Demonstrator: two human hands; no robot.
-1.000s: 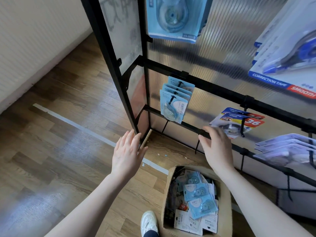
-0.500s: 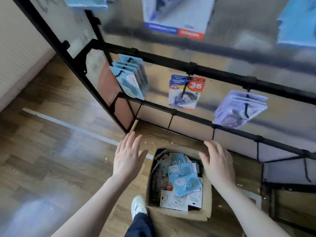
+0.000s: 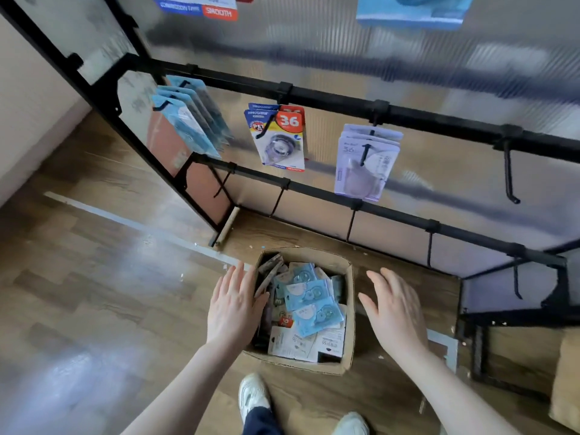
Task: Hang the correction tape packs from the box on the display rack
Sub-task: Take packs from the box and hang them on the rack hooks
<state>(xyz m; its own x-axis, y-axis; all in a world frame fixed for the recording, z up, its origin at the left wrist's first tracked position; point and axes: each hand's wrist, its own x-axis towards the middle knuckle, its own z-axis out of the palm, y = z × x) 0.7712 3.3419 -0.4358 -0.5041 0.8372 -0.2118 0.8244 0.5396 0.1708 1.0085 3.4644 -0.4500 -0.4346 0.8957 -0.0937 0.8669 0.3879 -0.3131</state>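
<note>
A: Hidden or cut off?
B: Upper packs on the display rack cropped by the top edge; lettering there blurred and mirrored. Lower layers in the box buried under the top packs. Left hand covering part of the near-left rim; contact with the cardboard hard to judge.

A: Materials and shapes?
B: Box of brown corrugated cardboard, open-topped, standing on the wooden floor in front of the rack. Rack of black metal bars with slim hooks, backed by ribbed translucent panels. Correction tape packs flat cards with clear blisters, mostly pale blue, some white.

A: Direction and long axis?
B: Loose in the box, lying flat or slanted, long axes at mixed angles. Hung blue packs, a red-and-blue pack and pale lilac packs with long axes down from the hooks.

A: Each grip?
B: Both released, fingers spread and straight, holding nothing. Left at the box's left side, right hand just beside its right wall.
</note>
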